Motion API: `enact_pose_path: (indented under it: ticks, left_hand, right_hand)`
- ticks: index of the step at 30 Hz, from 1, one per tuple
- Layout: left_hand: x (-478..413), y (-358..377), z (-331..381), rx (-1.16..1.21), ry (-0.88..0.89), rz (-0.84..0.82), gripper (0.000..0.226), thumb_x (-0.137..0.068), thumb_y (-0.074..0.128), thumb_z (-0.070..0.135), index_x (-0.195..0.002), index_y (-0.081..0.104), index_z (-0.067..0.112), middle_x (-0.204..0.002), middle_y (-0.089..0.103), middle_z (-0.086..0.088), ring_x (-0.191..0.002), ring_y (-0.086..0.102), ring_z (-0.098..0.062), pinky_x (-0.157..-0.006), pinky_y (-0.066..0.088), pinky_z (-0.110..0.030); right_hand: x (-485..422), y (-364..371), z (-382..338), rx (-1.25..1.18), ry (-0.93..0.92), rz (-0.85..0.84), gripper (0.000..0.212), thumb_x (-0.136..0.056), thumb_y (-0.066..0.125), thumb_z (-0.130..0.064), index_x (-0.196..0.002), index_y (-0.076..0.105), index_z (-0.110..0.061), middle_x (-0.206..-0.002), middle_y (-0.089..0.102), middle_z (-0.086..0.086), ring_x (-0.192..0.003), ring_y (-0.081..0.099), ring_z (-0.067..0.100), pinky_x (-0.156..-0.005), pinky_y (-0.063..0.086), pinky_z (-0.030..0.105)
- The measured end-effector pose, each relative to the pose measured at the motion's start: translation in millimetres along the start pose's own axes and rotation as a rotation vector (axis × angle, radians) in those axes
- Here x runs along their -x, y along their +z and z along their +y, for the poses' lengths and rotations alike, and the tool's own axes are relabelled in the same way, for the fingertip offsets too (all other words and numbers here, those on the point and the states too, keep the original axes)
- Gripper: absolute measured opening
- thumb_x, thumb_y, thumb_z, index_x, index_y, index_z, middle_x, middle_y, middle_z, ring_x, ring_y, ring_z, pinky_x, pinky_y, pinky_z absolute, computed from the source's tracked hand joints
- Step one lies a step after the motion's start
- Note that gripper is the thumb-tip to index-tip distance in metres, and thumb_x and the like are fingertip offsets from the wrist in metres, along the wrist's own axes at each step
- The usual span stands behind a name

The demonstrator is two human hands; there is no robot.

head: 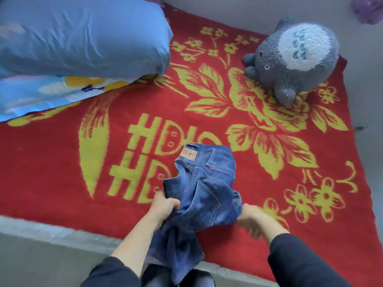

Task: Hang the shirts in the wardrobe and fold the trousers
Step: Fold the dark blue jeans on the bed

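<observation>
Head view showed a pair of blue trousers (205, 183) lying on the red blanket (62, 172) of the bed, near the edge closest to the person. The top end with the brown patch lay flat and pointed away. The legs hung down over the bed edge between the person's arms. The left grip (164, 204) was clenched on a bunch of cloth at the left side of the trousers. The right grip (248, 217) touched the right side, but it was blurry, so I could not tell if it held the cloth or only pressed it. I think the person had both sides like that to pull the trousers straight and flat, so a fold could go in neatly. The fold looked only just begun, since the cloth was bunched in the middle. A blue pillow (83, 38) and a grey soft toy (294, 59) sat well apart from the trousers, out of the way.
</observation>
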State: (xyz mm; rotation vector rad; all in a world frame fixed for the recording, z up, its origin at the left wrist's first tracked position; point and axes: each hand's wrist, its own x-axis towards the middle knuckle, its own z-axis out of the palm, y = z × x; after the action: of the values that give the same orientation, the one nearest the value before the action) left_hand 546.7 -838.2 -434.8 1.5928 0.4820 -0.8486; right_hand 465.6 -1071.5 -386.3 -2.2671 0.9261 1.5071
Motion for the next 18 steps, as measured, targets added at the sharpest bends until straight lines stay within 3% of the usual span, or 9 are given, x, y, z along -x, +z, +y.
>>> enact_pose_path:
  ticks: [3,6,10,13,16,18]
  left_hand:
    - [5,-25,-18,-0.391,0.16,-0.319,0.021,-0.05,0.051,0.006,-0.065,0.053,0.02,-0.058,0.052,0.016,-0.062,0.049,-0.008,-0.051,0.038,-0.02]
    - [8,-36,-47,-0.755,0.27,-0.47,0.035,-0.069,0.046,0.001,-0.089,0.064,0.024,-0.086,0.068,0.013,-0.09,0.061,-0.009,-0.076,0.049,-0.023]
    - [22,-36,-66,-1.042,0.347,-0.54,0.047,-0.077,0.045,0.001,-0.111,0.061,0.029,-0.115,0.067,0.002,-0.111,0.058,-0.023,-0.088,0.048,-0.039]
    - [31,-36,-66,-1.231,0.448,-0.576,0.047,-0.078,0.052,0.005,-0.118,0.059,0.028,-0.113,0.063,-0.003,-0.109,0.056,-0.029,-0.085,0.045,-0.041]
    - [35,-41,-63,-1.422,0.555,-0.631,0.045,-0.08,0.055,0.009,-0.121,0.057,0.027,-0.106,0.062,-0.005,-0.104,0.057,-0.031,-0.08,0.044,-0.042]
    - [35,-48,-60,-1.452,0.576,-0.637,0.047,-0.081,0.057,0.012,-0.125,0.055,0.029,-0.109,0.062,-0.004,-0.106,0.057,-0.03,-0.081,0.043,-0.041]
  right_hand:
    - [-16,-17,-20,-0.211,-0.125,0.439,0.027,-0.086,0.048,-0.017,-0.109,0.06,-0.011,-0.114,0.066,0.015,-0.108,0.061,0.034,-0.08,0.046,0.035]
    - [-30,-32,-64,-0.19,-0.351,0.594,0.042,-0.089,0.043,-0.011,-0.129,0.05,-0.018,-0.122,0.06,0.013,-0.11,0.056,0.033,-0.083,0.045,0.037]
    - [-30,-25,-126,0.395,-0.751,0.53,0.077,-0.086,0.041,0.001,-0.15,0.021,-0.036,-0.145,0.036,0.007,-0.129,0.039,0.029,-0.091,0.044,0.041]
    - [-31,3,-154,0.931,-0.926,0.436,0.078,-0.094,0.041,-0.004,-0.151,0.007,-0.045,-0.162,-0.006,0.003,-0.148,-0.002,0.028,-0.113,0.019,0.049]
    - [-35,29,-166,1.302,-0.903,0.314,0.054,-0.101,0.04,-0.018,-0.148,0.027,-0.041,-0.161,-0.017,0.002,-0.145,-0.023,0.03,-0.117,-0.003,0.055]
    - [-37,34,-169,1.442,-0.934,0.332,0.039,-0.101,0.04,-0.023,-0.14,0.046,-0.029,-0.162,-0.001,-0.001,-0.146,-0.018,0.03,-0.117,-0.005,0.055]
